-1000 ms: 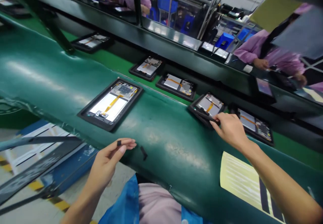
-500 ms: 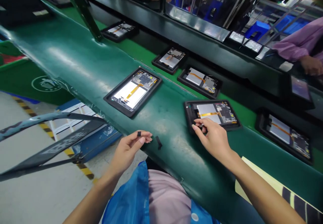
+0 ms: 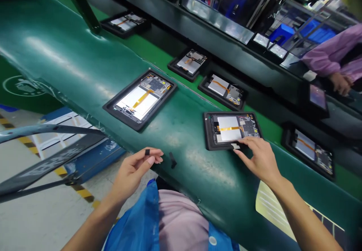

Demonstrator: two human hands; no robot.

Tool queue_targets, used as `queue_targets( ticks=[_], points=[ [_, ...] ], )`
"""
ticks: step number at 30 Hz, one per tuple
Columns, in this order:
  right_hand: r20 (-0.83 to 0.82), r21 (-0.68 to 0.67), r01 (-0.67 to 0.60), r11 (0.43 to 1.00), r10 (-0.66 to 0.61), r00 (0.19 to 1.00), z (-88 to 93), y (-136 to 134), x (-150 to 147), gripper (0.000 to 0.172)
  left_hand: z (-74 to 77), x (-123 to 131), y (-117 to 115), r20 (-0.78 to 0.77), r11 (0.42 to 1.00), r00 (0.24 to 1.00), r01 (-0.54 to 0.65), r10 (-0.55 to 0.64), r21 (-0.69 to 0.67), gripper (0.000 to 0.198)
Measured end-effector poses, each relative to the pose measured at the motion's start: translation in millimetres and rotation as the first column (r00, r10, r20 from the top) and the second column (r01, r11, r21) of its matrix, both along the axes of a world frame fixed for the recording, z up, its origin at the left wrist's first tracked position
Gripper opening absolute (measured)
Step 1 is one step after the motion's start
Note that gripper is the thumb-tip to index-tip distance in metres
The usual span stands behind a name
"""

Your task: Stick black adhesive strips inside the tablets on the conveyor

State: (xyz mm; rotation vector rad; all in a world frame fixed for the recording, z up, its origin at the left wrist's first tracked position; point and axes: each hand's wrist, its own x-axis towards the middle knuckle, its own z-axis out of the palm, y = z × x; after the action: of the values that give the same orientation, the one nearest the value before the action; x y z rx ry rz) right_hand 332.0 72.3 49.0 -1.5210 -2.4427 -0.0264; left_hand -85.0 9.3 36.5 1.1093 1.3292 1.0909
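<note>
One opened tablet [image 3: 230,129] lies in a black tray [image 3: 208,133] on the green surface [image 3: 195,171], its long axis left to right, just beyond the nearer right hand [image 3: 258,158], whose thumb and fingers are at the near long edge; whether they grip, I cannot tell. The left hand [image 3: 135,171], well to the left, has thumb close to fingers, its hold also unclear.

Pale floor [image 3: 42,215] with yellow-black line [image 3: 84,193]
</note>
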Motion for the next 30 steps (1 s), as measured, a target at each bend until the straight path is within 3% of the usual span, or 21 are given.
queue_targets(
  ticks=[5, 10, 14, 21, 25, 30],
  points=[
    [0.096, -0.005, 0.012, 1.000, -0.011, 0.995, -11.7, 2, 30, 0.029, 4.4, 8, 11, -0.002, 0.999, 0.999, 0.054, -0.054, 0.007, 0.036],
    [0.122, -0.006, -0.137, 0.991, 0.137, 0.983, -11.5, -8, 8, 0.025, 17.3, 22, 29, -0.055, 0.991, 0.990, 0.129, -0.127, 0.045, 0.032],
    [0.103, 0.022, -0.242, 0.970, 0.239, 0.966, -12.8, -33, -17, 0.025, 20.9, 37, 49, -0.232, 0.960, 0.950, 0.246, -0.211, 0.134, 0.028],
    [-0.015, -0.031, -0.318, 0.948, 0.317, 0.948, -2.3, -73, -47, 0.026, 8.6, 72, 77, -0.652, 0.807, 0.736, 0.490, -0.181, 0.330, 0.025],
    [-0.004, 0.036, -0.266, 0.963, 0.266, 0.964, 2.5, -63, -66, 0.024, -0.4, 90, 80, -0.781, 0.760, 0.607, 0.575, -0.146, 0.304, 0.022],
    [0.175, -0.025, -0.202, 0.979, 0.203, 0.963, -8.7, -43, -89, 0.041, -2.6, 105, 75, -0.852, 0.764, 0.504, 0.603, -0.140, 0.231, 0.014]
  ],
)
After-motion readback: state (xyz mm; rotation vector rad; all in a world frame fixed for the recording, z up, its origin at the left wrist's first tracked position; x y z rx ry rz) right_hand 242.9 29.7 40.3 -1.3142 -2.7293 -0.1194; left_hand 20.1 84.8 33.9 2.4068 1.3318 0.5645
